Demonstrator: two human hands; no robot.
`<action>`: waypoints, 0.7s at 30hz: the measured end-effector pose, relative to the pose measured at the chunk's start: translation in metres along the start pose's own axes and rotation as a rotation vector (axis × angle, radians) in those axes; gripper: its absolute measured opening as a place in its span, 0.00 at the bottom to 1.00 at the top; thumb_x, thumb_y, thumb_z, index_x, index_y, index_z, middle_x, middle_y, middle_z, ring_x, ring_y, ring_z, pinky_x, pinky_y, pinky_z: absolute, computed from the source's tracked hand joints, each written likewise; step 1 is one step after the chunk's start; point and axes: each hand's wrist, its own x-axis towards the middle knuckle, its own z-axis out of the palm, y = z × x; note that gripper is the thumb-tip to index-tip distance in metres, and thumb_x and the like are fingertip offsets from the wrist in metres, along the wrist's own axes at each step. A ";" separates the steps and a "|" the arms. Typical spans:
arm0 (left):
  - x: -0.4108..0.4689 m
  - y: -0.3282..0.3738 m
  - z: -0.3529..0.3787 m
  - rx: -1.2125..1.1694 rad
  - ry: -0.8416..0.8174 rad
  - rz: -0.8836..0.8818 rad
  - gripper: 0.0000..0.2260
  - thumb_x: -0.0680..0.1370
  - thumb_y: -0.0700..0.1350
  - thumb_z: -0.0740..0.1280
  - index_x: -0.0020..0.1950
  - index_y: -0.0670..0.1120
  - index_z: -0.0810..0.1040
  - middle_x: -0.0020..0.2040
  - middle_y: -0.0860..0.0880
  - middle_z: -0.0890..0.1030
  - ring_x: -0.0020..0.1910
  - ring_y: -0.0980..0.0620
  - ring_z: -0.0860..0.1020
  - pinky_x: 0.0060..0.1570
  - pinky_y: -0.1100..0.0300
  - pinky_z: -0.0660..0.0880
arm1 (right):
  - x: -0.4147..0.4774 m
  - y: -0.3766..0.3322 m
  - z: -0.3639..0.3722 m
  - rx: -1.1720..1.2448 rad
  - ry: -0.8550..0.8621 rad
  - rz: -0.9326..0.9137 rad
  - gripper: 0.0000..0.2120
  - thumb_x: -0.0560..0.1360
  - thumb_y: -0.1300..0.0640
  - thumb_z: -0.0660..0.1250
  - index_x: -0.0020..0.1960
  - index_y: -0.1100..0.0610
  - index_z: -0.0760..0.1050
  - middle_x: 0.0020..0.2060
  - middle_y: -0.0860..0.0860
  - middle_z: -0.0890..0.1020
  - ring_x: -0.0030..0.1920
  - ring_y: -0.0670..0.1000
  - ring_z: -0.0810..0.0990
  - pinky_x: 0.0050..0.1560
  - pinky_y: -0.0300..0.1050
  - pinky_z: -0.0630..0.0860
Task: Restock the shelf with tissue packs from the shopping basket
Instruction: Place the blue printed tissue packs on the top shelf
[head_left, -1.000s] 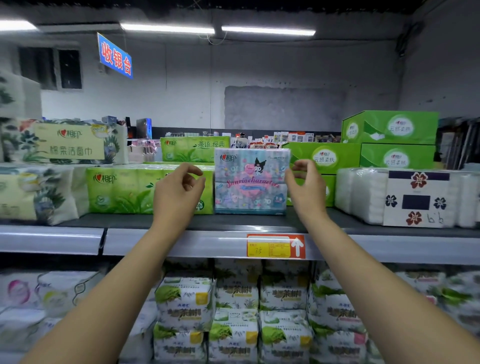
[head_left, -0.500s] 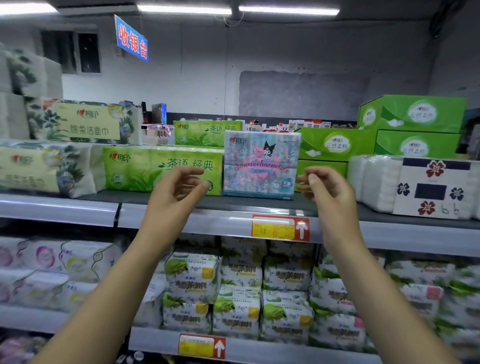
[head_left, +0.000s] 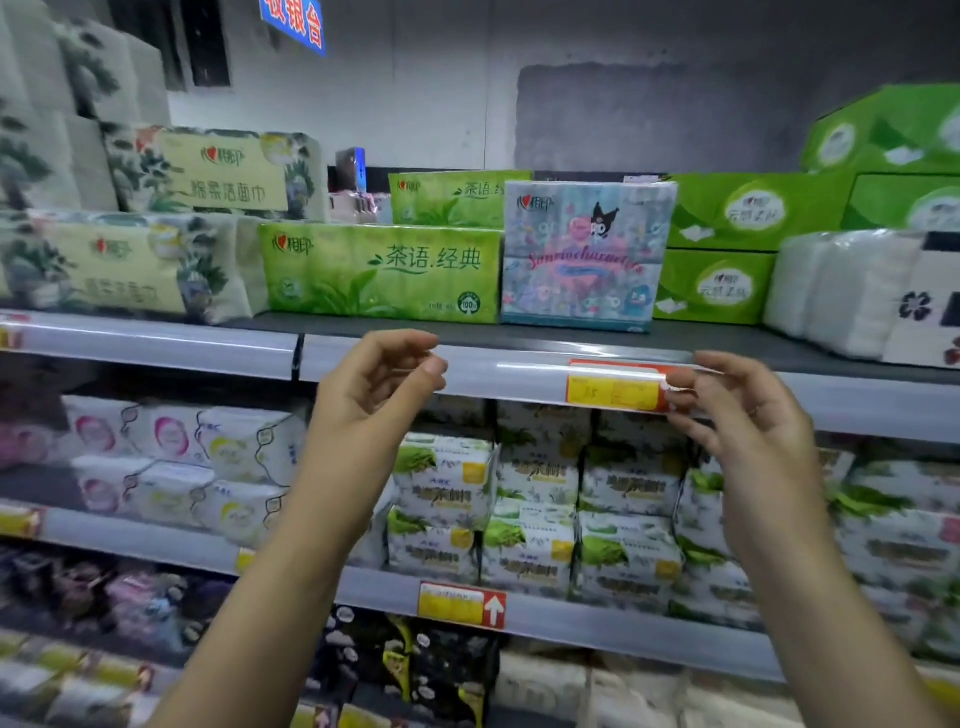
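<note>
Where a moment ago both hands flanked the cartoon tissue pack (head_left: 586, 255), the left hand (head_left: 374, 389) and right hand (head_left: 743, 410) have dropped below the shelf (head_left: 395, 364) edge, empty, fingers loosely curled apart. That pack stands above, between them, beside the green pack (head_left: 379, 273).

green tissue pack (head_left: 382, 273) "茶语.经典", pastel pack (head_left: 584, 257) perhaps "Sanriocharacters"

One cartoon-print tissue pack (head_left: 584, 254) stands on the top shelf (head_left: 519, 335). Beside it are two green tea-leaf packs (head_left: 382, 273), one in front and one behind. Three green boxes (head_left: 714, 286) are fully visible at its right. Two hands are visible, the left hand (head_left: 371, 397) and the right hand (head_left: 743, 410). Two red-and-yellow price tags (head_left: 615, 387) are clear.
</note>
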 end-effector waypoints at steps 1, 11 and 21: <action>-0.002 -0.001 -0.004 -0.010 0.005 -0.007 0.05 0.75 0.46 0.67 0.51 0.52 0.79 0.49 0.46 0.82 0.49 0.53 0.82 0.48 0.67 0.75 | -0.002 -0.001 0.003 0.003 0.000 0.008 0.06 0.79 0.58 0.62 0.52 0.50 0.77 0.43 0.45 0.84 0.49 0.48 0.82 0.52 0.41 0.80; -0.021 0.003 -0.084 0.002 0.043 -0.012 0.06 0.77 0.37 0.66 0.49 0.47 0.79 0.44 0.47 0.82 0.44 0.55 0.81 0.49 0.65 0.76 | -0.052 0.004 0.082 0.056 -0.083 0.063 0.08 0.80 0.60 0.60 0.49 0.50 0.76 0.45 0.49 0.82 0.50 0.51 0.82 0.53 0.43 0.79; -0.029 -0.018 -0.165 -0.043 -0.001 -0.110 0.05 0.77 0.39 0.66 0.49 0.49 0.78 0.44 0.49 0.81 0.45 0.55 0.81 0.50 0.64 0.76 | -0.113 0.004 0.134 -0.021 0.029 0.140 0.07 0.81 0.56 0.59 0.50 0.51 0.77 0.46 0.50 0.83 0.49 0.50 0.83 0.51 0.45 0.79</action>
